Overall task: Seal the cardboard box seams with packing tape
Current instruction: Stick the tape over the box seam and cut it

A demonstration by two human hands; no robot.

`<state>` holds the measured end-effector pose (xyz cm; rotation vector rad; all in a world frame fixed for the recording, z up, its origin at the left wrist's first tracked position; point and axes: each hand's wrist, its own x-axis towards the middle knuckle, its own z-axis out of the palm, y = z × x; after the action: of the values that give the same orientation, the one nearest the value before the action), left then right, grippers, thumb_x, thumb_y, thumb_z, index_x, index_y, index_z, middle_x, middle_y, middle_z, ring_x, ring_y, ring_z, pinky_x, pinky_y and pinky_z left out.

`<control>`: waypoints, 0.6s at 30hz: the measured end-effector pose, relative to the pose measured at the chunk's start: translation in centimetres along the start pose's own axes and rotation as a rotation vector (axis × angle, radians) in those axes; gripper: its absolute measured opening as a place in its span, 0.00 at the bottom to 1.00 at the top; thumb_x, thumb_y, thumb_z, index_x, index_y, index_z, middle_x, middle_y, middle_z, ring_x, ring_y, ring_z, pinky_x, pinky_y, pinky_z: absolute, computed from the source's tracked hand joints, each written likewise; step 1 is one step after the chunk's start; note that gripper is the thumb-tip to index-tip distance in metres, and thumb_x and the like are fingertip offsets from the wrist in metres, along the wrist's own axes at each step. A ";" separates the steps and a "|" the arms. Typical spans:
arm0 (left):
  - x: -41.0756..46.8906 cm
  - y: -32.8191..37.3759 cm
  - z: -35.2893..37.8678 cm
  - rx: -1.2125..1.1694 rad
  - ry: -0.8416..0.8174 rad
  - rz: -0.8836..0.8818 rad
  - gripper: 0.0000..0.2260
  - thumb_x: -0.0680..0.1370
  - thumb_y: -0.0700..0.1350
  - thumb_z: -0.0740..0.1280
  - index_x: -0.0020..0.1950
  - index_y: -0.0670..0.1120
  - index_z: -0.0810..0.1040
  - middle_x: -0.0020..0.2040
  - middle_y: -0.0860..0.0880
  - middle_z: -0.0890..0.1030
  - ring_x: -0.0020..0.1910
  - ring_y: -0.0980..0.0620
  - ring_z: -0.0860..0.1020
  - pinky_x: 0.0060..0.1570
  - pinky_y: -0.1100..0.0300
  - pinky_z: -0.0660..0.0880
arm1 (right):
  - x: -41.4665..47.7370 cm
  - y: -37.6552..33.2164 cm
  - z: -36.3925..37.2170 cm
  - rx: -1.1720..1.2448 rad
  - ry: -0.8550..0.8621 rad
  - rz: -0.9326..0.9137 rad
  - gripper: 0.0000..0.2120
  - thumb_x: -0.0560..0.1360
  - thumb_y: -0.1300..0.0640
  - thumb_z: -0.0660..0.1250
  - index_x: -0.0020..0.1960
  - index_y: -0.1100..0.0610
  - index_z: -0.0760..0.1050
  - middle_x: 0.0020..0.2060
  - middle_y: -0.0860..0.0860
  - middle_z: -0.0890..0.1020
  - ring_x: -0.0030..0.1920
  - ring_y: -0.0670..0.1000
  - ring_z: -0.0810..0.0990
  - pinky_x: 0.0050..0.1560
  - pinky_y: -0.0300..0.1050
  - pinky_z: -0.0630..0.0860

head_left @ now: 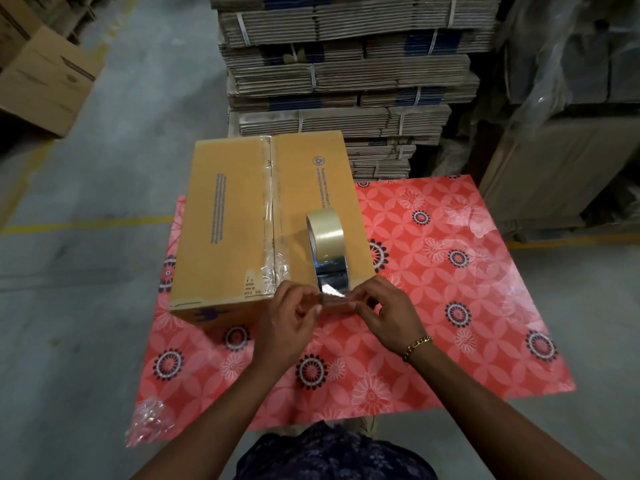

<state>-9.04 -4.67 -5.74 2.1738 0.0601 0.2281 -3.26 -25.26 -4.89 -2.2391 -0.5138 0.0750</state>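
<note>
A brown cardboard box [235,216] lies on a red flowered table [450,306]. Clear tape runs along its centre seam [268,209] from far edge to near edge. A roll of clear packing tape [327,237] stands on edge on the box's right flap, and a strip of tape [332,287] pulled from it reaches the box's near right edge. My left hand [291,320] and my right hand [384,313] pinch that strip from either side at the box's near edge.
Tall stacks of bundled flat cartons [346,71] stand right behind the table. An assembled box [45,77] sits on the floor at far left. Wrapped pallets [571,98] are at right. Crumpled clear film [152,420] hangs at the table's near left corner.
</note>
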 end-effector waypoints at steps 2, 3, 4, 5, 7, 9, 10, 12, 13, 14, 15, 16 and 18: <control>-0.1 0.0 0.1 -0.012 -0.007 -0.001 0.07 0.77 0.41 0.72 0.53 0.48 0.81 0.51 0.55 0.77 0.46 0.60 0.79 0.42 0.72 0.72 | 0.0 0.1 -0.1 0.016 -0.002 0.001 0.03 0.74 0.59 0.72 0.46 0.53 0.80 0.42 0.47 0.79 0.39 0.47 0.78 0.41 0.51 0.78; -0.2 0.1 0.2 -0.026 -0.005 -0.005 0.06 0.76 0.41 0.73 0.53 0.48 0.81 0.51 0.55 0.77 0.46 0.60 0.79 0.43 0.72 0.73 | 0.0 0.0 -0.2 0.023 -0.004 0.000 0.03 0.74 0.59 0.72 0.46 0.53 0.80 0.42 0.47 0.79 0.39 0.47 0.78 0.41 0.51 0.78; -0.2 0.1 0.4 -0.038 -0.002 -0.008 0.06 0.76 0.40 0.72 0.52 0.48 0.81 0.50 0.56 0.77 0.47 0.60 0.79 0.44 0.71 0.73 | 0.1 0.1 -0.3 0.026 -0.006 -0.002 0.03 0.74 0.59 0.72 0.46 0.54 0.80 0.42 0.48 0.79 0.39 0.48 0.78 0.41 0.51 0.78; -0.2 0.2 0.5 -0.053 0.002 -0.012 0.07 0.76 0.39 0.72 0.52 0.47 0.81 0.50 0.56 0.78 0.47 0.59 0.79 0.45 0.70 0.74 | 0.1 0.1 -0.3 0.028 -0.007 -0.004 0.03 0.74 0.59 0.72 0.46 0.54 0.80 0.41 0.48 0.79 0.39 0.48 0.78 0.41 0.51 0.78; -0.3 0.5 0.9 -0.097 0.013 -0.030 0.07 0.76 0.37 0.72 0.51 0.47 0.81 0.51 0.56 0.78 0.48 0.59 0.79 0.46 0.69 0.74 | 0.1 0.1 -0.3 0.028 -0.013 0.000 0.02 0.74 0.59 0.72 0.46 0.53 0.80 0.41 0.47 0.79 0.39 0.48 0.79 0.41 0.52 0.78; -0.2 0.5 1.3 -0.162 0.030 -0.075 0.08 0.75 0.37 0.73 0.51 0.47 0.81 0.51 0.56 0.79 0.48 0.59 0.80 0.47 0.66 0.75 | 0.1 0.2 -0.3 0.025 -0.020 0.005 0.03 0.74 0.58 0.72 0.46 0.52 0.80 0.40 0.46 0.79 0.39 0.48 0.79 0.41 0.52 0.78; -0.1 0.3 1.5 -0.200 0.032 -0.109 0.08 0.75 0.38 0.73 0.51 0.48 0.81 0.51 0.55 0.79 0.48 0.58 0.80 0.47 0.63 0.78 | 0.1 0.3 -0.3 0.025 -0.025 0.007 0.03 0.74 0.58 0.72 0.46 0.52 0.80 0.40 0.45 0.79 0.39 0.48 0.79 0.41 0.53 0.78; -0.1 0.0 1.7 -0.276 0.022 -0.181 0.08 0.75 0.39 0.74 0.51 0.50 0.81 0.51 0.54 0.81 0.47 0.55 0.82 0.46 0.53 0.82 | 0.1 0.3 -0.4 0.029 -0.035 0.014 0.03 0.74 0.58 0.72 0.46 0.52 0.80 0.40 0.45 0.79 0.39 0.48 0.79 0.41 0.52 0.78; -0.1 -0.1 1.8 -0.305 0.016 -0.210 0.09 0.75 0.40 0.73 0.51 0.52 0.81 0.52 0.53 0.82 0.47 0.52 0.83 0.45 0.50 0.83 | 0.2 0.3 -0.4 0.032 -0.040 0.016 0.03 0.73 0.58 0.72 0.46 0.52 0.80 0.40 0.46 0.79 0.39 0.48 0.79 0.41 0.53 0.78; -0.1 -0.1 1.8 -0.324 0.013 -0.235 0.09 0.75 0.40 0.73 0.51 0.53 0.81 0.52 0.53 0.83 0.47 0.51 0.83 0.44 0.49 0.83 | 0.2 0.3 -0.5 0.037 -0.045 0.018 0.03 0.73 0.59 0.72 0.46 0.52 0.80 0.40 0.46 0.79 0.39 0.48 0.79 0.41 0.53 0.78; -0.2 0.0 1.8 -0.343 0.011 -0.259 0.10 0.75 0.39 0.73 0.50 0.53 0.81 0.52 0.53 0.83 0.46 0.50 0.83 0.43 0.50 0.83 | 0.2 0.4 -0.5 0.041 -0.051 0.017 0.03 0.73 0.59 0.72 0.46 0.52 0.80 0.40 0.46 0.80 0.39 0.49 0.79 0.41 0.53 0.78; -0.2 0.1 1.9 -0.366 0.010 -0.282 0.10 0.75 0.37 0.73 0.50 0.51 0.81 0.51 0.53 0.84 0.45 0.50 0.84 0.42 0.52 0.83 | 0.3 0.4 -0.5 0.044 -0.058 0.015 0.03 0.73 0.59 0.72 0.46 0.52 0.80 0.40 0.46 0.80 0.39 0.49 0.79 0.41 0.53 0.78; -0.2 0.4 1.9 -0.408 0.002 -0.313 0.09 0.75 0.35 0.73 0.51 0.48 0.81 0.50 0.52 0.84 0.42 0.53 0.83 0.39 0.56 0.82 | 0.4 0.4 -0.6 0.042 -0.069 0.014 0.04 0.73 0.59 0.72 0.46 0.52 0.80 0.40 0.46 0.80 0.39 0.48 0.79 0.42 0.53 0.78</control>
<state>-8.93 -6.44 -6.55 1.7293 0.3246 0.0556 -2.67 -25.78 -4.76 -2.2052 -0.5292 0.1697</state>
